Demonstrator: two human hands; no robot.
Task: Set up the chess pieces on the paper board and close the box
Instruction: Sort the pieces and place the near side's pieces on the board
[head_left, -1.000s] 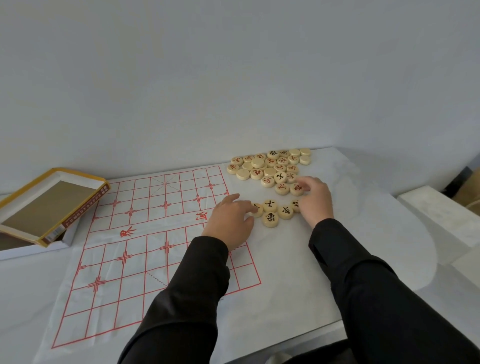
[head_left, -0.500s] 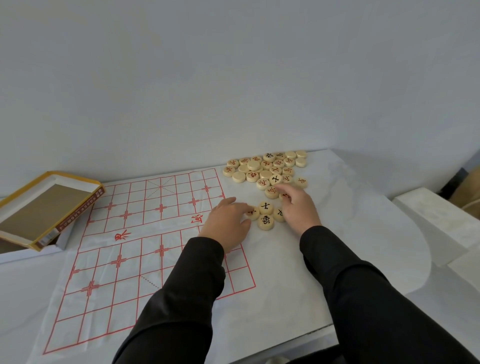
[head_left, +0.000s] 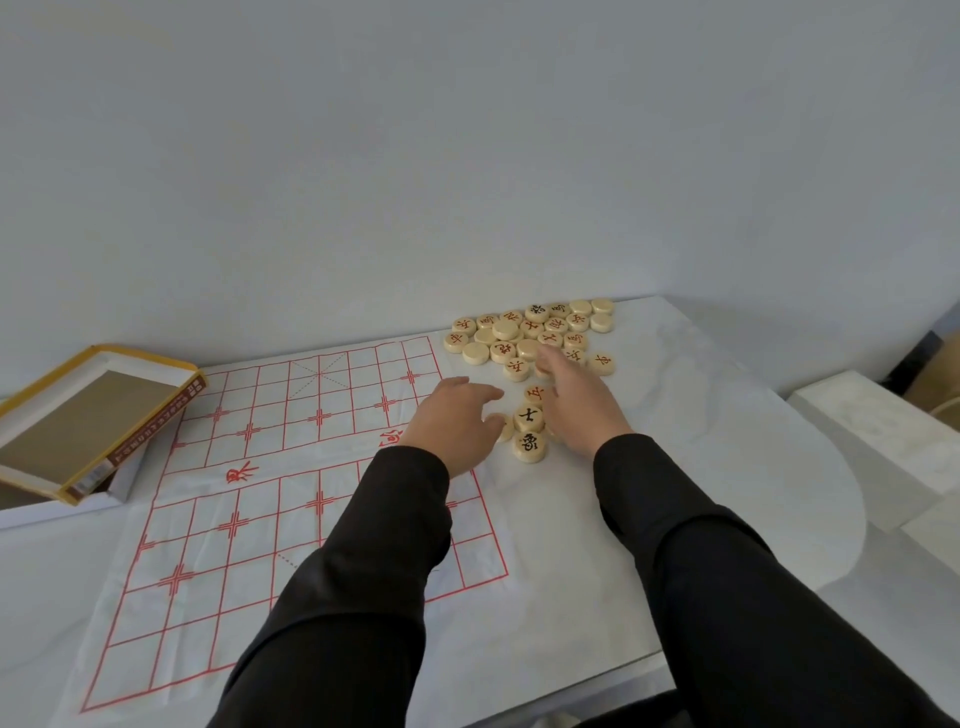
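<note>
One white bench (head_left: 727, 447) carries the paper board (head_left: 291, 467). Left of the board lies the open box (head_left: 78, 426). Off the board's far right corner sits the pile of chess pieces (head_left: 506, 329). Just right of the board, the left hand (head_left: 452, 423) hovers loosely spread, holding nothing. The right hand (head_left: 582, 410) lays straight fingers on the pile's near edge. A few loose pieces (head_left: 529, 418) lie between the hands.

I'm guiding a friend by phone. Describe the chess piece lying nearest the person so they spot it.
Just off the right edge of the red-lined paper board, a small cluster lies between the left hand and right hand. The wanted piece is its disc nearest the person, with a dense black character; the disc behind it has a simpler black mark.
</note>
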